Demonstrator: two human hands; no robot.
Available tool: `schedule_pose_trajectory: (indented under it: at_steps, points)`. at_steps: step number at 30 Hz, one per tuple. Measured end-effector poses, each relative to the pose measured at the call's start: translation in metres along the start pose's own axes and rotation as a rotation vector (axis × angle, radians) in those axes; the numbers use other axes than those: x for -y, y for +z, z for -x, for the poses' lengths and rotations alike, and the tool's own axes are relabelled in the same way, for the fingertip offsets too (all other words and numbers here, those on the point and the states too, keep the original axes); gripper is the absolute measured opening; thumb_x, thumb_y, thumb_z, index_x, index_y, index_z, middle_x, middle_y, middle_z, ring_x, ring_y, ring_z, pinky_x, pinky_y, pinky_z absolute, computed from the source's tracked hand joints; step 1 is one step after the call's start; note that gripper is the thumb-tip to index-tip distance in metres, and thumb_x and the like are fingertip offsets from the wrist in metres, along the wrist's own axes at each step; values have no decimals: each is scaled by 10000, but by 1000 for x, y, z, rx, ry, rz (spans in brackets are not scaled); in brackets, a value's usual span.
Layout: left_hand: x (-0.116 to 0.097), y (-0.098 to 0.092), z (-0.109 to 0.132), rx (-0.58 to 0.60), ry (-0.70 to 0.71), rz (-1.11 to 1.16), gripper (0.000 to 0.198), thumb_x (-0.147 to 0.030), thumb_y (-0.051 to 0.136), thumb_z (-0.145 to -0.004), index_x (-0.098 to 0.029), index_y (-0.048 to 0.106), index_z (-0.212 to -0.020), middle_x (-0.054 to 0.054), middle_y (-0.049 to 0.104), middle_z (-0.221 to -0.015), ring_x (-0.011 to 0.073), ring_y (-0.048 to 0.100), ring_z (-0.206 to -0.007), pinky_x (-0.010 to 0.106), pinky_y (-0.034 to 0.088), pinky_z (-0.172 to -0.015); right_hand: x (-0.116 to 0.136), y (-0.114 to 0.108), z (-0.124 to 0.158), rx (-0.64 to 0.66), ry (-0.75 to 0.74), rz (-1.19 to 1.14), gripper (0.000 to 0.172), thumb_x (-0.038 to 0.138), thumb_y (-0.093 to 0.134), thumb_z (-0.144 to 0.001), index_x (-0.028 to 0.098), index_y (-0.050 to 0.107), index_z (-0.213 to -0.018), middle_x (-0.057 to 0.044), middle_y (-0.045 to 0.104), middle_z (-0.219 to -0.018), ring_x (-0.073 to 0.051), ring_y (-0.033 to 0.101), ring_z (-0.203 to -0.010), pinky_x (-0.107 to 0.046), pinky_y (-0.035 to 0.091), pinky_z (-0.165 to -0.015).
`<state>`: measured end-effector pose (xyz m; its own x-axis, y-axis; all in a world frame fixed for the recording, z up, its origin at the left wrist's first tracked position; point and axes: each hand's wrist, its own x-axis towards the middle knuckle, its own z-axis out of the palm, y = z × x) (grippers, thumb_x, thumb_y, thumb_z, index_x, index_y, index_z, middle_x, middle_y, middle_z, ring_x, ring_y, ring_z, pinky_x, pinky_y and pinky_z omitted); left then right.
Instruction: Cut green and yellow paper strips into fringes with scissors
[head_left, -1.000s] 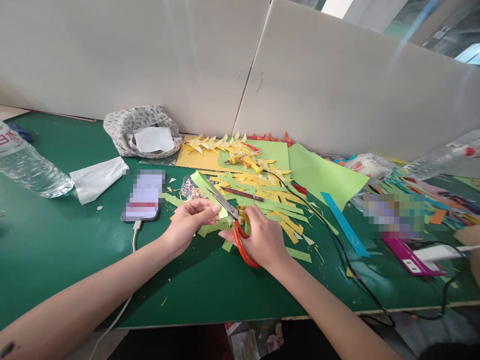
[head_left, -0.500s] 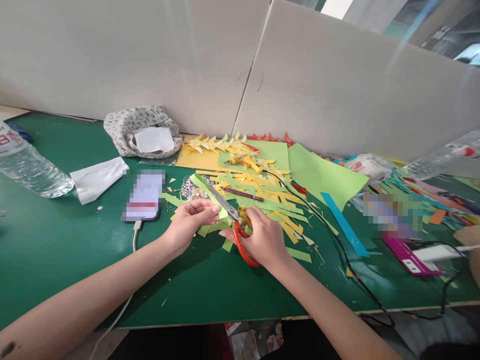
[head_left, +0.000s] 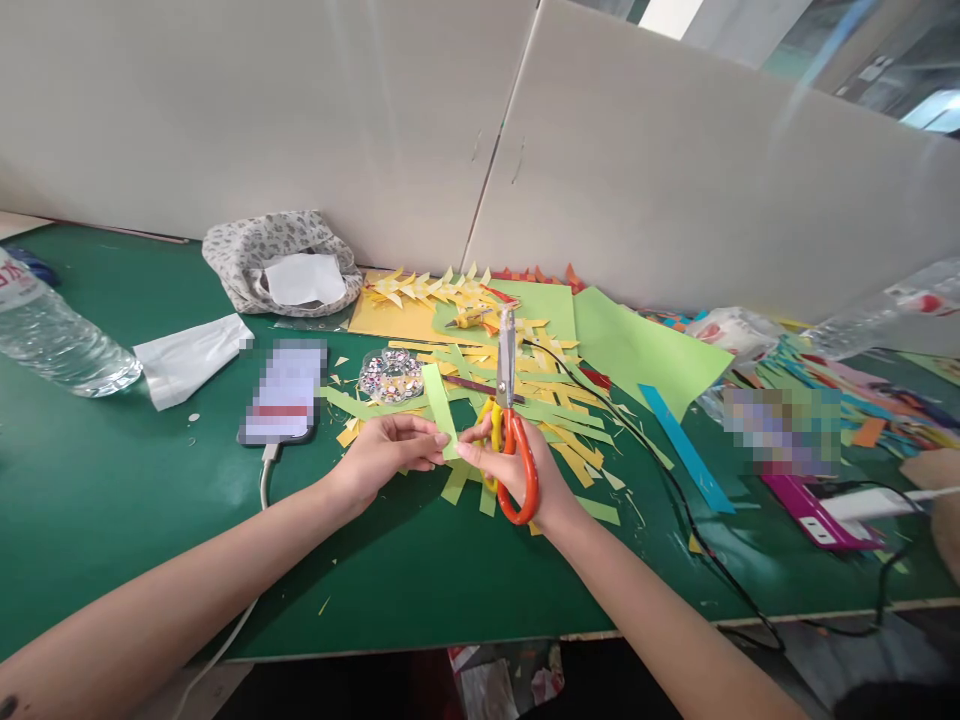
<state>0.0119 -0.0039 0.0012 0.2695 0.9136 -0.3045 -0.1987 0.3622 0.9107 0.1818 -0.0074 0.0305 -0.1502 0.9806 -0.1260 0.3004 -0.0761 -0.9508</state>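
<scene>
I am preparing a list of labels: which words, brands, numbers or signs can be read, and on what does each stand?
"水", probably: red print on the label of the left bottle; the rest is cut off or unclear.
Phone screen: blurred out, unreadable.
Pixelated object at right: unreadable.
Right bottle: red mark, too unclear to read.
Scissors: no text visible.

The green table (head_left: 420, 580) between the forearms (head_left: 247, 565) leaves passing room, but the raised scissors (head_left: 508, 388) obstruct the middle and the black cord (head_left: 679, 496) the right.
</scene>
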Motion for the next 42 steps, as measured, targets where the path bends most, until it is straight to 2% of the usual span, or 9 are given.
schedule_pose_trajectory:
  at_steps: [5, 10, 18, 21, 23, 26, 30, 36, 42]
  points:
    - [-2, 2, 2, 16, -1, -12, 164, -265, 734, -610, -160, 635, -687, 9, 654, -631, 111, 612, -607, 219, 488, -618, -2, 0, 0, 2, -40, 48, 312, 316, 686, -582, 213, 419, -705, 14, 616, -690, -170, 603, -689, -337, 455, -708]
    - [-2, 0, 0, -16, 82, 50, 182, -278, 727, -621, -183, 645, -753, 2, 644, -695, 114, 615, -660, 221, 496, -631, -5, -1, 0, 31, -81, 102, 282, 298, 653, -615, 220, 406, -725, 9, 622, -711, -180, 603, -692, -340, 455, -678]
    - [-3, -3, -1, -22, 105, 21, 177, -306, 718, -634, -177, 645, -731, 2, 642, -681, 113, 613, -649, 223, 499, -621, -4, -2, 3, 19, -85, 206, 256, 330, 622, -638, 221, 412, -736, 8, 629, -731, -143, 554, -571, -272, 426, -539]
    - [-4, -3, 0, -43, 147, 38, 172, -317, 704, -654, -176, 642, -731, 2, 644, -690, 112, 613, -667, 215, 496, -630, -2, -4, 7, -37, -108, 392, 231, 398, 557, -698, 226, 433, -788, 24, 606, -691, -121, 517, -495, -239, 379, -472]
    - [-5, -3, 0, -75, 185, 58, 167, -316, 694, -668, -170, 639, -727, 1, 638, -691, 104, 606, -671, 204, 493, -639, -1, -5, 8, -121, -152, 595, 287, 458, 529, -711, 223, 443, -851, 28, 581, -643, -125, 507, -468, -236, 351, -460]
    - [-6, -4, 0, -131, 233, 93, 165, -308, 694, -674, -167, 636, -735, -5, 625, -689, 96, 597, -669, 188, 489, -631, -2, -4, 8, -227, -291, 881, 417, 551, 510, -698, 192, 437, -898, -8, 570, -643, -158, 535, -505, -245, 324, -473]
    - [-6, -4, 1, -172, 284, 139, 161, -298, 699, -670, -168, 634, -738, -15, 607, -690, 94, 591, -677, 186, 488, -630, -8, -1, 7, -251, -420, 1069, 493, 624, 458, -705, 167, 432, -889, -47, 567, -657, -198, 562, -586, -255, 304, -486]
    - [-6, -3, 1, -196, 310, 169, 154, -292, 709, -652, -171, 627, -701, -19, 609, -671, 95, 587, -648, 201, 488, -624, -12, 0, 7, -215, -450, 1118, 523, 660, 447, -694, 170, 426, -875, -36, 556, -632, -203, 561, -600, -264, 302, -512]
    - [-5, -3, 1, -158, 303, 165, 139, -285, 706, -659, -174, 627, -686, -22, 613, -651, 94, 589, -641, 200, 487, -620, -10, 0, 7, -186, -442, 1099, 513, 664, 448, -696, 174, 435, -847, -31, 563, -633, -185, 554, -572, -259, 290, -511]
